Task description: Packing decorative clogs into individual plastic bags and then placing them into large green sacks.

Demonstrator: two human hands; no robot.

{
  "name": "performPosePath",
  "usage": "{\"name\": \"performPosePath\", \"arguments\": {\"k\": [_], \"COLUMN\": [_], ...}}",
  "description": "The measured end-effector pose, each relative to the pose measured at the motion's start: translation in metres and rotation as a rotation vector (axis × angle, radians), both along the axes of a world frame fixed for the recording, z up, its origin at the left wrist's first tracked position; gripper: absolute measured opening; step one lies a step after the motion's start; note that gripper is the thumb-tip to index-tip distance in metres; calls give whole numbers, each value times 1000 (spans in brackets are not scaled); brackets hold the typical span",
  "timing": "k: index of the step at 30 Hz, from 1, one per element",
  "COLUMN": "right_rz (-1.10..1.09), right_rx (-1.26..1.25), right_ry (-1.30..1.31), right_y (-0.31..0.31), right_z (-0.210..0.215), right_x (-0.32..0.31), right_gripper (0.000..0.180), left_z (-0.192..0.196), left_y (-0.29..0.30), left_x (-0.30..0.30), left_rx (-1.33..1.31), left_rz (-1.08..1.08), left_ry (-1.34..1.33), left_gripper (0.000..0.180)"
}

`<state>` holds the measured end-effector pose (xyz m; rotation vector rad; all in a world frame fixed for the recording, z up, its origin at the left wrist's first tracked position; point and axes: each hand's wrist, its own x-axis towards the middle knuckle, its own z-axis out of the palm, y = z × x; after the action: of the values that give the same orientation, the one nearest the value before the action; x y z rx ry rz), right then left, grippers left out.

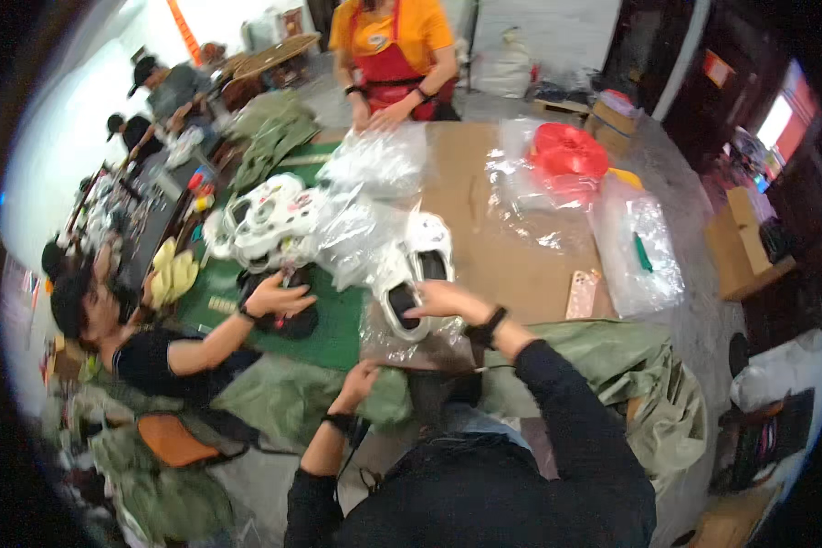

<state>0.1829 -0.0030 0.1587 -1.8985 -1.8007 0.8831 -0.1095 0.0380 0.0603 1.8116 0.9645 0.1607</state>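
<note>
White shoe (398, 306) sits under the right hand (446, 300), near the front of the counter (511, 274). Fingers are touching its open top, but it's too blurry to tell if they're really gripping. Left hand (358, 382) is by the counter's front edge, fingers curled in, and I honestly can't tell if anything's in them. A second white shoe (432, 247) lies just past the first. Crumpled clear plastic (361, 233) crowds their left side. Also kinda in the way over there: a co-worker's hand (279, 300) over some dark shoes (297, 321), with a pile of white shoes (274, 215) behind. Off to the right there's a phone (583, 294), then clear bags (626, 288) with a green tool (643, 253) on top. Red plastic (568, 155) is farther back. Across the counter, a person in an orange shirt (393, 55).
</note>
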Motion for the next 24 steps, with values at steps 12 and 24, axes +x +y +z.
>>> {"name": "performPosePath", "arguments": {"k": [12,24], "right_rz": [-358,-863], "right_rx": [121,838], "right_ry": [4,-463], "right_y": [142,-27], "right_z": [-53,69], "right_x": [20,172], "right_gripper": [35,69], "left_z": [0,19], "left_y": [17,50], "left_x": [61,168], "left_rx": [-99,-268], "left_rz": [190,-96], "left_ry": [-43,-179], "left_gripper": [25,28]}}
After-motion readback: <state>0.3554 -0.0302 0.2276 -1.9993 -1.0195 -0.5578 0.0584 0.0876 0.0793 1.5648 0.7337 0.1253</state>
